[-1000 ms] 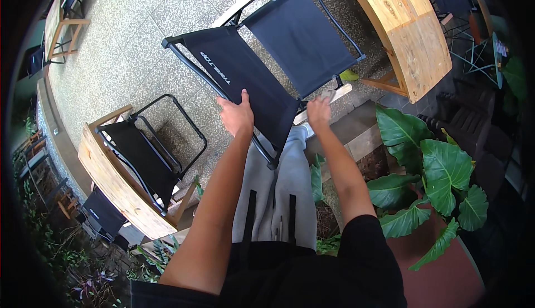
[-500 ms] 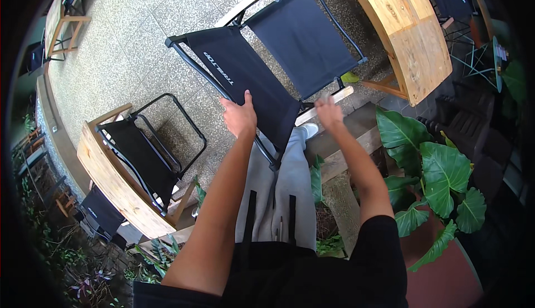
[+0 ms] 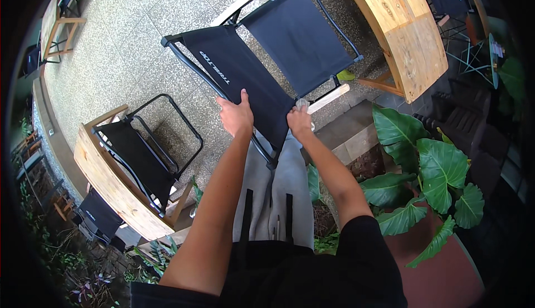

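Black chair (image 3: pixel 301 40), one, before us: our left hand (image 3: pixel 237 115) clasps its back rail (image 3: pixel 196 68), right hand (image 3: pixel 300 122) closed on one pale cloth (image 3: pixel 301 103) by an armrest (image 3: pixel 330 98). Seat points upper right; back's long axis, upper left to lower right. Tables (image 3: pixel 418 57): three.

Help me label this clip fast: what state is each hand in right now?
Left hand: closed, holding the central black chair's backrest frame.
Right hand: closed, holding a pale crumpled thing, too small to identify.
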`<state>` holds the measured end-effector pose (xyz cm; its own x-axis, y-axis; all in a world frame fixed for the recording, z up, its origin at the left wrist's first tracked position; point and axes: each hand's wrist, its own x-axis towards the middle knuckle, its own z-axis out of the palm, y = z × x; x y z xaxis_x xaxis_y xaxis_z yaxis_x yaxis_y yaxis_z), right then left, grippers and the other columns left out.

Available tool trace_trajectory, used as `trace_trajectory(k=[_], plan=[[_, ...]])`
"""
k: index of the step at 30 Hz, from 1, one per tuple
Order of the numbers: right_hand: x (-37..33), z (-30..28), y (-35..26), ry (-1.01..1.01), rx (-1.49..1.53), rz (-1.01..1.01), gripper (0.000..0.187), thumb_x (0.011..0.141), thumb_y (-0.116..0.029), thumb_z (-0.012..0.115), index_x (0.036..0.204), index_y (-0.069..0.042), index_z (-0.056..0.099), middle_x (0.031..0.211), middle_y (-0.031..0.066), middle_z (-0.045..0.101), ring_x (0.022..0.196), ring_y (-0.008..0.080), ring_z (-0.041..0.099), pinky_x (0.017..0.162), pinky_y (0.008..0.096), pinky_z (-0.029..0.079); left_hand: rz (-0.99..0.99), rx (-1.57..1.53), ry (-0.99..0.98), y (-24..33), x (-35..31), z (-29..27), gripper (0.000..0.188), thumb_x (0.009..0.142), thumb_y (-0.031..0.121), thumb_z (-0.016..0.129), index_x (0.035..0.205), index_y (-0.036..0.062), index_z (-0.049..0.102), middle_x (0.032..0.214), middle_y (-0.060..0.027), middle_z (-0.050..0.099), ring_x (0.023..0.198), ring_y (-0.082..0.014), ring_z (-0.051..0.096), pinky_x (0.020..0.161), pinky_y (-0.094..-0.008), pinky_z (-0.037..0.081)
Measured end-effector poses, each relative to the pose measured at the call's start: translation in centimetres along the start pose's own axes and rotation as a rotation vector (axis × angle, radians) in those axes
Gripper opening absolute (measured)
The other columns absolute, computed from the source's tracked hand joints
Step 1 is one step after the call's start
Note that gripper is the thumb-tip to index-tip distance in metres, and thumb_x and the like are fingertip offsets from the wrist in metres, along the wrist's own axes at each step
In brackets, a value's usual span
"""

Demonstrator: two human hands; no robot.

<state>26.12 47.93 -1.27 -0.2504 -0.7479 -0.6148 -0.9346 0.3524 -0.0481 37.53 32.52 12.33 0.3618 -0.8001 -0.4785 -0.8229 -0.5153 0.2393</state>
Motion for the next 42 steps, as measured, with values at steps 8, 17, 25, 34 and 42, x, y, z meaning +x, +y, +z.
trace_trajectory(k=[8,17,25,34,42], plan=[[0.3,-1.8,9.2,-0.062,-0.189,-0.007,0.023,0.090,-0.011,0.055,0.110,-0.009,0.064,0.116,0.0034,0.066,0.120,0.0326,0.055,0.079,0.0457,0.060,-0.006,0.027,-0.029,0.2,-0.1,-0.2,0.069,0.082,0.054,0.072,0.119,0.0019,0.047,0.105,-0.0249,0.068,0.100,-0.0424,0.066,0.090,-0.0499,0.051],[1.7,-5.8,11.8,0.085,-0.076,0.225,0.023,0.091,-0.009,0.053,0.109,-0.009,0.067,0.124,0.0049,0.060,0.124,0.0340,0.050,0.085,0.0465,0.058,-0.007,-0.005,-0.027,-0.2,0.2,-0.4,0.069,0.082,0.056,0.071,0.120,0.0030,0.047,0.107,-0.0253,0.068,0.102,-0.0428,0.066,0.091,-0.0499,0.051],[-0.8,-1.1,2.9,0.000,0.042,0.071,0.023,0.087,-0.006,0.056,0.107,-0.002,0.067,0.122,0.0090,0.061,0.121,0.0367,0.053,0.078,0.0468,0.060,0.010,0.001,-0.006,-0.2,0.0,-0.1,0.068,0.082,0.054,0.072,0.119,0.0023,0.048,0.106,-0.0239,0.068,0.101,-0.0421,0.066,0.090,-0.0495,0.051],[-1.3,-1.8,8.1,-0.008,-0.133,-0.161,0.026,0.090,-0.012,0.054,0.114,-0.008,0.064,0.121,0.0063,0.062,0.120,0.0299,0.055,0.077,0.0440,0.061,0.008,-0.011,-0.010,-0.2,0.1,0.0,0.068,0.082,0.052,0.073,0.121,0.0021,0.048,0.107,-0.0234,0.068,0.101,-0.0417,0.066,0.091,-0.0494,0.051],[1.1,-6.9,18.2,0.130,-0.062,0.176,0.029,0.090,-0.011,0.054,0.119,-0.011,0.060,0.126,0.0051,0.060,0.125,0.0359,0.052,0.085,0.0521,0.057,0.012,0.000,0.012,-0.3,0.2,0.1,0.070,0.081,0.052,0.074,0.122,0.0016,0.048,0.110,-0.0235,0.068,0.105,-0.0418,0.065,0.093,-0.0493,0.049]])
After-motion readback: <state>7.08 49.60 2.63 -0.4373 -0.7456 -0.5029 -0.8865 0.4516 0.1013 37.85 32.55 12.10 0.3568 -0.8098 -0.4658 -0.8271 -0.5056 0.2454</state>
